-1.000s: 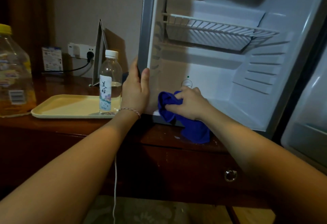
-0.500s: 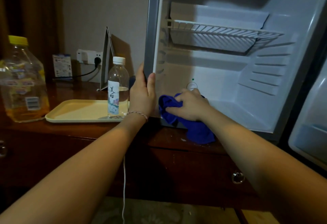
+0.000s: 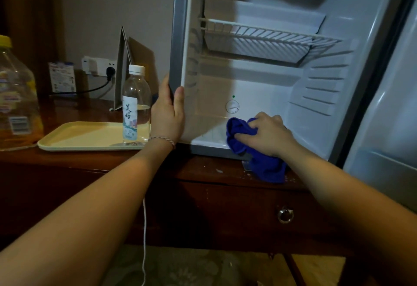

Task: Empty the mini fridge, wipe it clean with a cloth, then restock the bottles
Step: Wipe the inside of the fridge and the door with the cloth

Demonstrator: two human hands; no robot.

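Observation:
The mini fridge (image 3: pixel 327 105) stands open on a dark wooden cabinet, with nothing on its white wire shelf (image 3: pixel 266 35) or floor. My left hand (image 3: pixel 168 114) grips the fridge's left front edge, thumb round the frame. My right hand (image 3: pixel 268 135) holds a bunched blue cloth (image 3: pixel 261 163) at the fridge's lower front lip; the cloth hangs over the edge onto the cabinet top. A clear water bottle (image 3: pixel 136 105) with a white cap stands on a cream tray (image 3: pixel 85 136) left of the fridge.
A big yellow-capped jug (image 3: pixel 15 96) sits at the far left. A folded card stand (image 3: pixel 123 69) and a wall socket with a plug (image 3: pixel 99 66) are behind the tray. The fridge door (image 3: pixel 388 116) hangs open at the right. A drawer knob (image 3: pixel 285 215) shows below.
My right hand has carried the blue cloth rightward along the fridge's front lip, away from the left corner. My left hand keeps its grip on the frame. The view shifted slightly.

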